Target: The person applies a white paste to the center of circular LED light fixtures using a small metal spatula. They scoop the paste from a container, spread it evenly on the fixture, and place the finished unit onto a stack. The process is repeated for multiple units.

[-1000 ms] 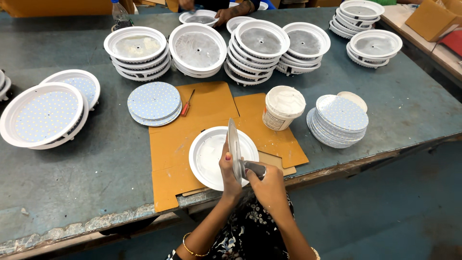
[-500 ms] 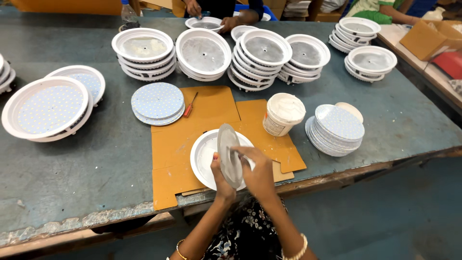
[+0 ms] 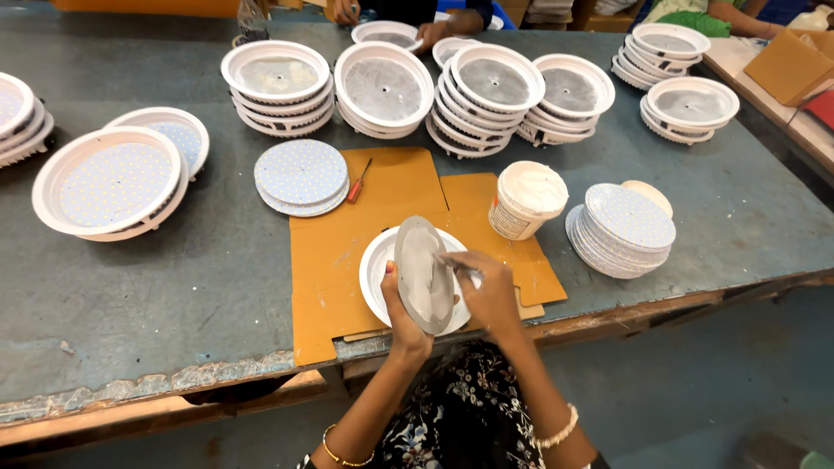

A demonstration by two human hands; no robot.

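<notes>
My left hand (image 3: 400, 311) grips a round grey disc (image 3: 423, 271) by its lower edge and holds it tilted up, its smeared face turned towards my right hand. My right hand (image 3: 488, 287) has its fingertips pressed on that face; whether it holds a small tool I cannot tell. Under both hands a white round housing (image 3: 375, 265) lies on an orange cardboard sheet (image 3: 334, 252). Just right of the hands stands a white tub of paste (image 3: 526, 199).
Stacks of white round housings (image 3: 382, 87) line the far side of the grey table (image 3: 174, 287). Dotted round boards lie in a pile at right (image 3: 627, 227) and another at centre-left (image 3: 301, 175). A red screwdriver (image 3: 358, 181) lies on the cardboard. Another person's hands (image 3: 347, 12) work at the far edge.
The disc has turned from nearly edge-on to face me more. My right hand has moved onto its face. The camera has shifted a little.
</notes>
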